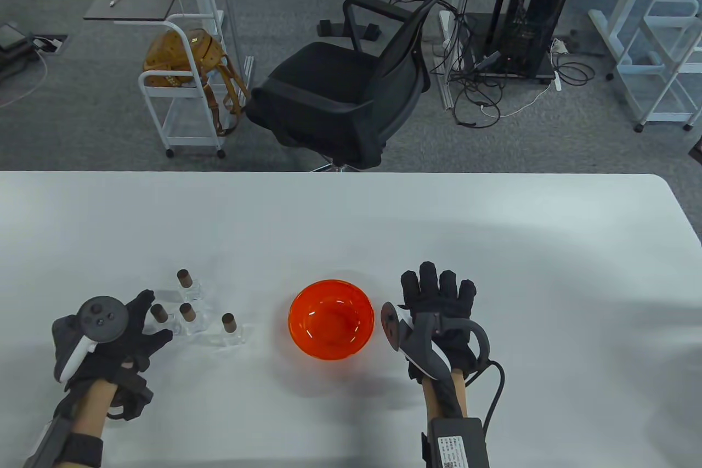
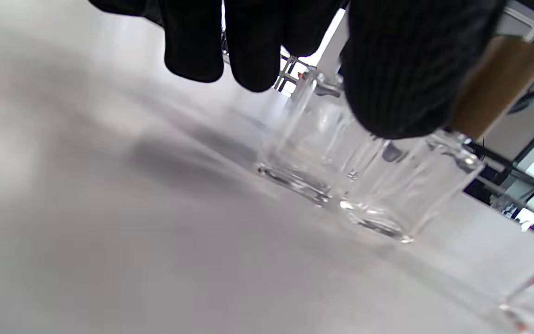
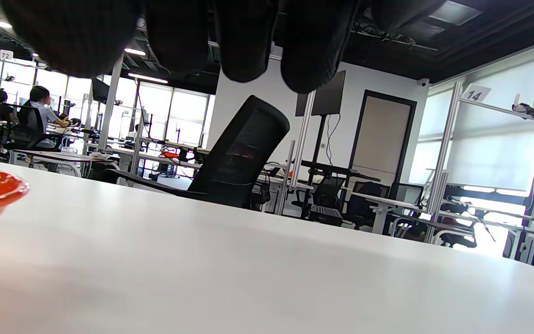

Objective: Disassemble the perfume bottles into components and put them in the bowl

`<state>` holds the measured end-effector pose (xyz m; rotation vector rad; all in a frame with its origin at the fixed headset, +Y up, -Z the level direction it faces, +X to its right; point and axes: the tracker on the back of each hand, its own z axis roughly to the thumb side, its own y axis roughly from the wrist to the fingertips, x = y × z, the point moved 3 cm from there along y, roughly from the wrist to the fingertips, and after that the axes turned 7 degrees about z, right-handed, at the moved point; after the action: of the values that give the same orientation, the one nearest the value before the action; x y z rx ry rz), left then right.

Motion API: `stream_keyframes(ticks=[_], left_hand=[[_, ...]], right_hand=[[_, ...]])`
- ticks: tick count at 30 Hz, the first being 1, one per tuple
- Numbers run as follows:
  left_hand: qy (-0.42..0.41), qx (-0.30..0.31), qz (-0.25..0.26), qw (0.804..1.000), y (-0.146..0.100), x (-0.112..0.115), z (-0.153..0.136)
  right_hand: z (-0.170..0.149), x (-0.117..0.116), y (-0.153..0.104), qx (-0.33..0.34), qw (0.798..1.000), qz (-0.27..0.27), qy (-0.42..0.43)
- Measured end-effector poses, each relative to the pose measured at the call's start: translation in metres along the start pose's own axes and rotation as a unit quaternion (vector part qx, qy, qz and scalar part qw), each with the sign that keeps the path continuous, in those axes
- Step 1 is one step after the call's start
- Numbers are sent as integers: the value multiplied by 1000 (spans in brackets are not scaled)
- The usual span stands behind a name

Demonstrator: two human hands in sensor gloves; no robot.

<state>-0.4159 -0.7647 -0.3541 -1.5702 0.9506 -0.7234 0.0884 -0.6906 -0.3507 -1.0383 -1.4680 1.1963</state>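
1. On the white surface, four small clear perfume bottles with brown cylindrical caps stand upright in a loose cluster to the left of the orange bowl.
2. The nearest bottle stands just off the fingertips of the left hand. The others are the far bottle, the middle bottle, and the right bottle, the one closest to the bowl.
3. The left hand has its fingers spread and reaching toward the cluster, closed round nothing. In the left wrist view a dark fingertip overlaps a brown cap, but whether it touches the cap cannot be told.
4. The right hand lies flat just right of the bowl, fingers straight and pointing away from the person, holding nothing.
5. The bowl looks empty, so the task appears to be at its start, with every cap on its bottle.
6. What the next move turns on: the bottles lie up and to the right of the left hand, long axes vertical, caps on top. The left hand is far nearer them; the right hand has the bowl between it and the cluster.
7. A grasp on the nearest bottle would likely come from the side, leaving the cap free to be pulled upward.
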Motion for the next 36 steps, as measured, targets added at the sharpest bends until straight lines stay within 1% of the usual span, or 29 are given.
stream_keyframes(ticks=[1,3,5,7,10,12,14,17,18,21,22,23,25,27,29,31,32,33,34,36], left_hand=[[-19,0,-7,1000,2,2,-3],[-31,-3,-10,999,5,4,-7],[-31,-7,-3,999,7,4,-9],[-41,7,1,999,7,6,-7],[-26,9,15,1000,6,7,-4],[-25,10,13,1000,6,7,-3],[-17,12,20,1000,5,3,-1],[-53,33,51,997,-2,-16,7],[-66,57,78,993,-7,-29,15],[-81,123,129,981,-25,-55,48],[-84,140,137,977,-29,-58,57],[-96,174,145,969,-40,-64,79],[-120,206,141,961,-54,-65,106],[-133,233,128,955,-65,-61,130],[-137,259,113,949,-77,-53,159],[-128,277,98,947,-83,-43,179],[-124,281,92,947,-84,-38,185],[-114,288,76,948,-84,-27,193],[-108,290,68,948,-85,-21,195],[-93,291,49,951,-84,1,196]], right_hand=[[1,-1,0,1,1000,4,1],[1,-1,0,3,1000,8,5],[1,-1,0,4,1000,10,14],[2,-2,1,4,1000,13,20],[3,-5,1,5,1000,18,22],[5,-6,0,8,999,25,19],[5,-7,0,8,999,27,20],[4,-5,-1,5,999,28,32],[3,-4,-1,5,999,28,38],[4,-3,-1,5,999,28,43],[4,-3,-1,6,999,28,43],[6,-2,-1,9,999,30,44],[9,-1,-2,13,998,31,47],[12,0,-3,18,998,31,48],[16,2,-4,23,998,28,47],[20,6,-5,29,998,23,52],[21,7,-6,31,998,21,55],[25,13,-9,39,997,15,71],[27,16,-10,43,996,12,79],[36,31,-15,60,991,-6,123]])
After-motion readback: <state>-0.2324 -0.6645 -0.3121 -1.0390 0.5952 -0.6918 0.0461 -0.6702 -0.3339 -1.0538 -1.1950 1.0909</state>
